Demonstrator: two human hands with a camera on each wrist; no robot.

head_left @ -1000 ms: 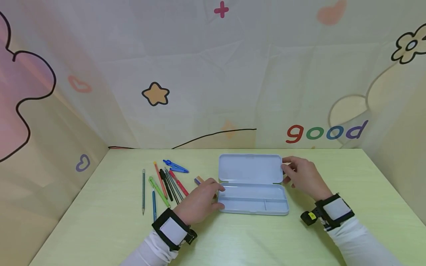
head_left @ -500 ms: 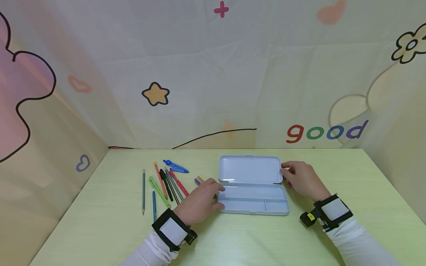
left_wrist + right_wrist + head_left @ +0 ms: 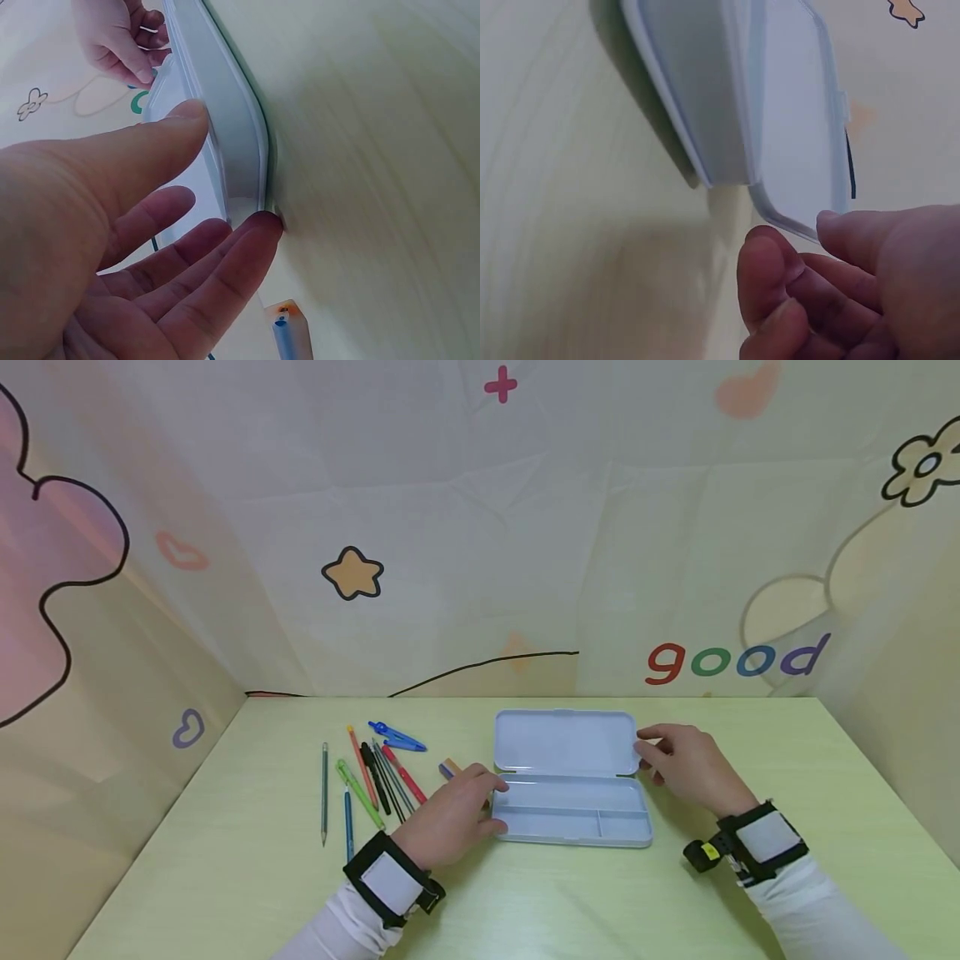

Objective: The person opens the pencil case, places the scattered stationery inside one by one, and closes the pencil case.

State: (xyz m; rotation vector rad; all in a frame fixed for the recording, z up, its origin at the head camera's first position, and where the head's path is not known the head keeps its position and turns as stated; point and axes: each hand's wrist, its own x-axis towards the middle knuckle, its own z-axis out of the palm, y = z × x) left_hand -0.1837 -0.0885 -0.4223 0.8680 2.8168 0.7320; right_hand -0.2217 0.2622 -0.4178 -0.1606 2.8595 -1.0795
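A pale blue pencil case stands open on the table, its base (image 3: 551,823) divided into compartments and its lid (image 3: 566,741) raised at the back. My left hand (image 3: 452,817) rests against the left end of the base. In the left wrist view its thumb (image 3: 176,135) lies at the rim, while the other fingers stretch along the end, spread apart. My right hand (image 3: 692,766) is at the lid's right edge. In the right wrist view its thumb tip (image 3: 832,227) is right at the lid's edge, with the other fingers loosely bent below the corner.
Left of the case lie a green pen (image 3: 359,793), a red pen (image 3: 404,773), black pens (image 3: 374,777), pencils and a blue drawing compass (image 3: 397,736). A small eraser-like block (image 3: 448,767) is partly behind my left hand. A printed cloth (image 3: 480,527) hangs behind the table.
The lid tipped slightly, then came back a little. My right hand went slightly left, then back to the right, its fingertips now at the lid's edge. My left hand has stayed in place.
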